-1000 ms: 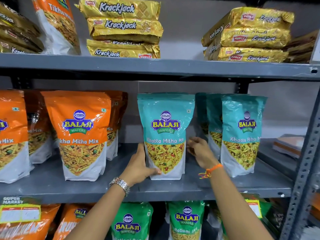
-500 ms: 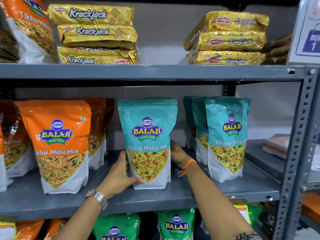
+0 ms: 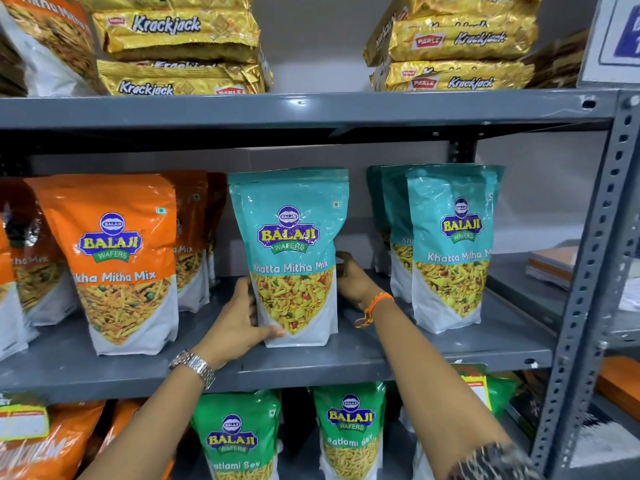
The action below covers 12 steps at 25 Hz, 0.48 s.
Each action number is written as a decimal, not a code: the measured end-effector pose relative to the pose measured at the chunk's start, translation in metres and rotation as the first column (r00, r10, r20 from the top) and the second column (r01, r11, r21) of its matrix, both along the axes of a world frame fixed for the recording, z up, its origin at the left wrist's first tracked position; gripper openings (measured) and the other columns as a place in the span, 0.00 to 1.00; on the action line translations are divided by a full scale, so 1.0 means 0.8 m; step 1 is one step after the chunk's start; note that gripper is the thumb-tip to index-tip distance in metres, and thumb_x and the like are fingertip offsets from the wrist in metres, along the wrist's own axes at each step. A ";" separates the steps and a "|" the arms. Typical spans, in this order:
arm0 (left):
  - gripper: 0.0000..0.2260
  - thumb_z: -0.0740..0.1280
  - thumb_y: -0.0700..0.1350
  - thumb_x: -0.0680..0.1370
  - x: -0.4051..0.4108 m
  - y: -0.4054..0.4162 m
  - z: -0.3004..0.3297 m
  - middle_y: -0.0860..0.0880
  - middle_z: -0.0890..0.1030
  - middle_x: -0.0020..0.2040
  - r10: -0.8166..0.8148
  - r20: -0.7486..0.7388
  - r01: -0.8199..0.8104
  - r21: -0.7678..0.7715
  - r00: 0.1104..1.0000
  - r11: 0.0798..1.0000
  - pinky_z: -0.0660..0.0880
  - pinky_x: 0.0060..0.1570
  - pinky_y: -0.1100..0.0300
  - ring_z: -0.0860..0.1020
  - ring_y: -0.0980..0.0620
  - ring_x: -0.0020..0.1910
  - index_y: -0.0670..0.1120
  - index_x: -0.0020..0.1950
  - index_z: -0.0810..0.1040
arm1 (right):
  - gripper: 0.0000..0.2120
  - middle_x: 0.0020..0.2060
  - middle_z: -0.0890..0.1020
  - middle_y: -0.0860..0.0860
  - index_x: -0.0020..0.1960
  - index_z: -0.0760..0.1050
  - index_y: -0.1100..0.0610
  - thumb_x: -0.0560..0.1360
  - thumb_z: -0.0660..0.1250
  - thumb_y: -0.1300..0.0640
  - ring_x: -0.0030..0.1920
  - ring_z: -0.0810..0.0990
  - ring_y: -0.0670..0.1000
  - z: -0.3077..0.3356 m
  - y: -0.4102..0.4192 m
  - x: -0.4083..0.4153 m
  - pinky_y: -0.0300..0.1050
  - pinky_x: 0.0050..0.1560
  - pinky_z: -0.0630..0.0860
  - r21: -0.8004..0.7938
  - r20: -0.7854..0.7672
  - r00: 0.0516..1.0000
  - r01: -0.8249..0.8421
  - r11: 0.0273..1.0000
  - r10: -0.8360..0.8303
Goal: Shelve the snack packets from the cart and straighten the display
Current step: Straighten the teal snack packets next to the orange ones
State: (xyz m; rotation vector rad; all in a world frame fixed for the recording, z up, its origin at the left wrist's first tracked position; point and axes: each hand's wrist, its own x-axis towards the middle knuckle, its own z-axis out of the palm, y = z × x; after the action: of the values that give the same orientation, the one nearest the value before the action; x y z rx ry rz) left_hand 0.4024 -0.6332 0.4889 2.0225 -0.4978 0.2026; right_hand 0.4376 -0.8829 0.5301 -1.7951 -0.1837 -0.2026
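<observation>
A teal pack stands up straight on the middle shelf, near the front edge. It says "Khatta Mitha Mix".

The left hand holds the pack low on its left side. The thumb lies across the white bottom of the pack, and the other fingers go round the side. A silver watch sits on that wrist.

The right hand is at the right side of the pack, a bit behind it. It seems to be touching the pack's edge, but the fingers are partly hidden, so I cannot tell if it is gripping. An orange thread is tied round that wrist.

To the right, apart from the held pack, more teal packs stand in a row going back. To the left stand orange packs, with more behind them.

On the top shelf lie two piles of gold Krackjack packs, one on the left and one on the right.

On the shelf below are green packs that say "Ratlami Sev". A grey post with holes holds up the shelves on the right.
</observation>
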 end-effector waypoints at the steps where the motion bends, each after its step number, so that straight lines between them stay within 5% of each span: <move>1: 0.49 0.84 0.50 0.55 -0.006 -0.002 -0.003 0.55 0.78 0.65 0.040 0.045 -0.039 -0.013 0.998 0.999 0.76 0.69 0.46 0.79 0.51 0.68 0.68 0.68 0.59 | 0.30 0.73 0.74 0.64 0.80 0.58 0.66 0.82 0.66 0.69 0.74 0.75 0.62 0.002 -0.001 -0.016 0.59 0.74 0.73 0.022 0.021 0.999 0.043 0.999 -0.044; 4: 0.55 0.87 0.45 0.56 -0.036 -0.012 -0.006 0.55 0.77 0.63 0.279 0.249 -0.236 -0.191 0.927 0.953 0.74 0.67 0.57 0.78 0.57 0.63 0.57 0.75 0.58 | 0.18 0.65 0.82 0.59 0.72 0.72 0.58 0.84 0.64 0.66 0.67 0.81 0.56 -0.019 -0.024 -0.082 0.52 0.69 0.79 0.162 0.178 0.953 0.216 0.963 -0.244; 8: 0.39 0.84 0.47 0.58 -0.079 -0.077 0.002 0.62 0.81 0.56 0.262 0.445 -0.146 -0.279 0.856 0.949 0.76 0.57 0.72 0.82 0.63 0.55 0.61 0.64 0.71 | 0.12 0.42 0.87 0.47 0.47 0.82 0.46 0.74 0.78 0.63 0.44 0.87 0.48 -0.050 -0.099 -0.158 0.33 0.46 0.82 0.495 0.300 0.740 0.419 0.761 -0.602; 10: 0.35 0.82 0.52 0.58 -0.083 -0.128 0.014 0.63 0.81 0.58 0.132 0.420 -0.045 -0.211 0.898 0.977 0.74 0.58 0.75 0.81 0.64 0.58 0.61 0.62 0.72 | 0.18 0.49 0.86 0.49 0.53 0.79 0.46 0.70 0.82 0.60 0.50 0.84 0.50 -0.043 -0.143 -0.160 0.37 0.51 0.83 0.501 0.254 0.701 0.494 0.711 -0.666; 12: 0.37 0.80 0.56 0.60 -0.071 -0.179 0.021 0.63 0.77 0.64 -0.014 0.350 0.050 -0.096 0.937 0.994 0.70 0.65 0.73 0.76 0.65 0.64 0.58 0.67 0.70 | 0.33 0.62 0.80 0.56 0.66 0.73 0.55 0.66 0.84 0.59 0.60 0.81 0.55 -0.033 -0.180 -0.148 0.53 0.64 0.81 0.388 0.181 0.730 0.562 0.730 -0.659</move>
State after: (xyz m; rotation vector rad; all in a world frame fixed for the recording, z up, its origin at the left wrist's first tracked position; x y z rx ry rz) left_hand 0.3459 -0.7760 0.5060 1.8814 -0.7267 0.5638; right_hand 0.3193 -1.0269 0.5041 -1.4399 0.2378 -0.9536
